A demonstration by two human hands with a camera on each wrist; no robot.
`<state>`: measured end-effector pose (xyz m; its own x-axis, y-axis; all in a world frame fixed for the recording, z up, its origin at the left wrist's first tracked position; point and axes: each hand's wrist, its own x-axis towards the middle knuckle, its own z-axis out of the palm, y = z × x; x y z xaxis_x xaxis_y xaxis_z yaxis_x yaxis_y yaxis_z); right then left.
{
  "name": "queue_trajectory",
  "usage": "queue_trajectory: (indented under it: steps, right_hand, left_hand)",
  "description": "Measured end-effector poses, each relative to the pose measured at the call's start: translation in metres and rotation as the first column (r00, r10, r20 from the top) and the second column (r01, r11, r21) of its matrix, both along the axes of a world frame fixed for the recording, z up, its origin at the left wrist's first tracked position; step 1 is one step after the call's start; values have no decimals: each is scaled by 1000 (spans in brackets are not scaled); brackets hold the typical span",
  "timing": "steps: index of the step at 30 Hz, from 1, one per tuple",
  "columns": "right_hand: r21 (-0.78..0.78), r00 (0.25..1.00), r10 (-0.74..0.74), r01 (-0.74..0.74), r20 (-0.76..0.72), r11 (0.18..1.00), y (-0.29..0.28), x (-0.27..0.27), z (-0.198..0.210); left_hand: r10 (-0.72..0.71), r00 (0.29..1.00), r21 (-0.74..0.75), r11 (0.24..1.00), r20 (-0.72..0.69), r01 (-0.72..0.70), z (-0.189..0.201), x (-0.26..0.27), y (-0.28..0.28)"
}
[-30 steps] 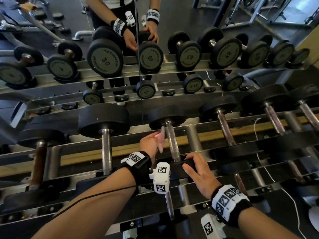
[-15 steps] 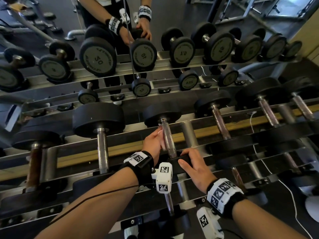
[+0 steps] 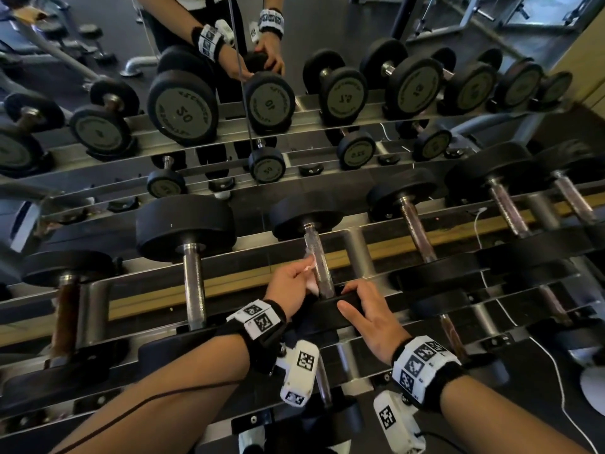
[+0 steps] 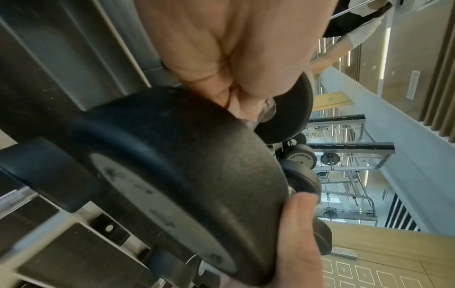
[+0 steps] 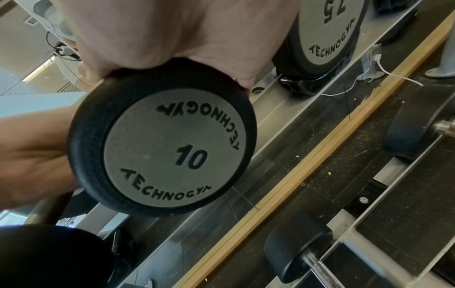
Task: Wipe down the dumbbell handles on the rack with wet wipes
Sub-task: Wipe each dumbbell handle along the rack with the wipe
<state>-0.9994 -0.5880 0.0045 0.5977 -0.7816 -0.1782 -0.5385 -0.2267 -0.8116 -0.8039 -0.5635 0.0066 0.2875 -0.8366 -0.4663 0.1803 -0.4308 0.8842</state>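
A row of black dumbbells lies on the steel rack (image 3: 360, 253). My left hand (image 3: 289, 281) pinches a pale wet wipe (image 3: 310, 269) against the left side of the middle dumbbell's knurled handle (image 3: 315, 249), close to its near end. In the left wrist view the wipe (image 4: 237, 110) shows between my curled fingers, behind the near head (image 4: 187, 175). My right hand (image 3: 370, 317) grips that near head (image 3: 330, 308), fingers over the top. The right wrist view shows this head's face marked 10 (image 5: 172, 150) under my right hand (image 5: 172, 29).
Neighbouring dumbbells lie left (image 3: 193, 276) and right (image 3: 419, 237) on the same tier, with more on a lower tier (image 3: 553, 306). A mirror behind reflects the rack and a person's hands (image 3: 262, 57). A white cable (image 3: 481, 237) hangs across the rack at right.
My left hand has slid the wipe a little along the handle toward its near end. My right hand has stayed on the near head. The camera has shifted slightly.
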Motion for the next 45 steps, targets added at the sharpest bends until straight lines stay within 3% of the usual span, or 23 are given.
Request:
queue_trajectory:
  steps: [2, 5, 9, 17, 21, 25, 31, 38, 45]
  right_hand:
    - [0, 1000, 3, -3, 0, 1000, 0, 1, 1]
    - [0, 1000, -1, 1, 4, 1000, 1, 1, 1]
    - [-10, 1000, -1, 1, 12, 1000, 0, 0, -2]
    - [-24, 1000, -3, 4, 24, 1000, 0, 0, -3]
    - [0, 1000, 1, -1, 29, 1000, 1, 0, -3]
    - [14, 999, -6, 6, 32, 1000, 1, 0, -2]
    - [-9, 1000, 3, -3, 29, 1000, 1, -1, -3]
    - [7, 999, -25, 25, 28, 1000, 1, 1, -4]
    - [20, 999, -26, 26, 20, 999, 0, 1, -4]
  left_hand:
    - [9, 996, 45, 999, -93, -5, -3, 3, 7]
    - [184, 945, 126, 980, -272, -155, -1, 13, 1]
    - [362, 879, 175, 931, -311, -321, 4, 18, -17]
    - [247, 934, 184, 962, -257, -204, -1, 7, -2]
    - [311, 910, 147, 949, -274, -280, 9, 14, -16]
    - [280, 918, 73, 960, -280, -270, 16, 3, -25]
    - [197, 930, 144, 977, -309, -159, 4, 0, -6]
    - [338, 879, 81, 940, -335, -331, 12, 7, -33]
    - [70, 969, 163, 986, -235, -32, 11, -1, -11]
